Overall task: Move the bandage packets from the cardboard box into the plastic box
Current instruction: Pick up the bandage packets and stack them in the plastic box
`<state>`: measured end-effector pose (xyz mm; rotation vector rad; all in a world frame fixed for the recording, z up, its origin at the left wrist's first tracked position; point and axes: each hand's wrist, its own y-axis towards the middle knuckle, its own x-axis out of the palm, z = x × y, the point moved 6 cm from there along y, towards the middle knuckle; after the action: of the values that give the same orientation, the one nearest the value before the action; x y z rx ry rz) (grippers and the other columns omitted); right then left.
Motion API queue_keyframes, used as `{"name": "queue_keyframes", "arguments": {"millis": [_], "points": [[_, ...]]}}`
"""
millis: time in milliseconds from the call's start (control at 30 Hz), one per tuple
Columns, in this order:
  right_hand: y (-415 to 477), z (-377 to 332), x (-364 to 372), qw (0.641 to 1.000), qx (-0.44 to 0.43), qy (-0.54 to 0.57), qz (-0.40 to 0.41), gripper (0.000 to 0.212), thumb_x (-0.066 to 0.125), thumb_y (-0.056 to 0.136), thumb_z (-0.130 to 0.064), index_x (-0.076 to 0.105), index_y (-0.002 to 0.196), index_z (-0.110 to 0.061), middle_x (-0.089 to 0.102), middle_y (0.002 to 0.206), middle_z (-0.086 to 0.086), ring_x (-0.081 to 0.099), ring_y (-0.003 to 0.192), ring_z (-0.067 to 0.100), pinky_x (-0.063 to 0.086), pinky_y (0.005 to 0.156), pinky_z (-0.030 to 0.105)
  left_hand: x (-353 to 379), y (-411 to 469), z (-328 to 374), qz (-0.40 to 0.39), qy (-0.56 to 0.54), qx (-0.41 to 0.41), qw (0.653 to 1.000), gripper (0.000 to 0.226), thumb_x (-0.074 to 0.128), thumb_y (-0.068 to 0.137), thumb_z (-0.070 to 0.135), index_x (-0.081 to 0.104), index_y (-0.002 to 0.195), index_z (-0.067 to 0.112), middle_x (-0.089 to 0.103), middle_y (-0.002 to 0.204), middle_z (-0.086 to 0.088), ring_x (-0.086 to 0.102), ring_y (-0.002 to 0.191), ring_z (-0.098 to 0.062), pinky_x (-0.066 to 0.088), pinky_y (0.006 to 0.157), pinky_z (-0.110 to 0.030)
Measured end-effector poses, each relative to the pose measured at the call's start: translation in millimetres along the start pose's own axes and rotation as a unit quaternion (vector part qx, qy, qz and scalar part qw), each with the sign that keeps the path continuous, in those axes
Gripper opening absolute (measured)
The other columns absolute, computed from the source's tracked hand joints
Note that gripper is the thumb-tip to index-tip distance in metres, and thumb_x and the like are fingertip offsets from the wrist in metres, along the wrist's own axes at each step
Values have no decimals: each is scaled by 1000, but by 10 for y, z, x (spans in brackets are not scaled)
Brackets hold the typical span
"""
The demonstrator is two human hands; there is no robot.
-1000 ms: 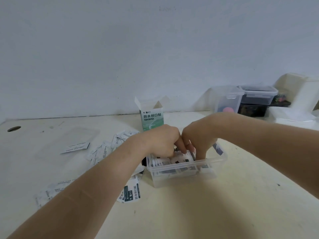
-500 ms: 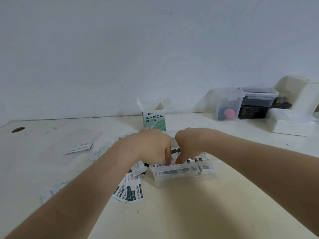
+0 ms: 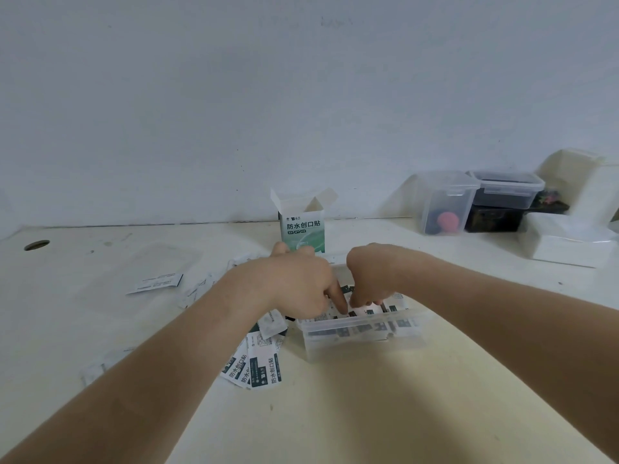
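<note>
A small clear plastic box (image 3: 361,344) sits on the cream table and holds several bandage packets (image 3: 398,308). My left hand (image 3: 301,283) and my right hand (image 3: 371,279) are side by side over it, fingers pointing down, fingertips pressing on the packets inside. The open white-and-green cardboard box (image 3: 303,229) stands upright just behind my hands. Several loose packets (image 3: 258,366) lie on the table left of the plastic box, partly under my left forearm.
One single packet (image 3: 155,283) lies further left, near a clear flat lid (image 3: 164,259). Clear lidded containers (image 3: 445,202) and white boxes (image 3: 566,239) stand at the back right by the wall. A cable hole (image 3: 37,245) is at the far left.
Both hands have dropped lower into the plastic box and now press on the packets. The view has tilted up a little, so the wall takes more of the frame.
</note>
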<state>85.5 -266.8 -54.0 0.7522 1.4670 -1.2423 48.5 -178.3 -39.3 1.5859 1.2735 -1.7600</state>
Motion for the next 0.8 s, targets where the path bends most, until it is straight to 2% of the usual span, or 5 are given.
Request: {"name": "queue_keyframes", "arguments": {"millis": [267,500,667,733,800], "points": [[54,-32,38,997,3,68,-44,31,70,85,-24,59,57,-16,51,32,-12,50,39,0,42,51,16,14,5,-4,-19,33,-4,999,48,39,91,19,62,114,54,39,91,15,32,108,-17,25,98,-44],[36,-12,50,994,4,97,-56,25,68,87,-24,64,64,-16,55,38,-11,50,44,3,40,49,16,-15,9,-61,-6,-6,-4,1000,46,44,89,16,66,114,48,47,96,13,30,108,-14,24,97,-40],[-1,-49,65,994,4,86,-70,22,69,84,-24,66,65,-13,60,61,-4,50,58,13,41,54,20,-25,4,-36,-9,-4,-2,1000,47,42,93,18,61,118,53,37,86,18,30,109,-15,23,96,-41],[-53,-48,13,996,2,59,-60,17,69,85,-23,74,82,-8,61,63,-5,55,63,13,46,59,20,-14,6,-16,-14,11,-1,1000,50,38,94,18,59,118,57,38,87,17,31,109,-16,23,94,-41],[-152,-46,-50,999,-4,10,-48,25,70,86,-23,74,102,-5,63,72,-2,53,60,11,45,43,18,6,11,-6,-20,26,-3,999,55,36,93,16,58,117,59,42,89,14,31,107,-17,23,93,-42]]}}
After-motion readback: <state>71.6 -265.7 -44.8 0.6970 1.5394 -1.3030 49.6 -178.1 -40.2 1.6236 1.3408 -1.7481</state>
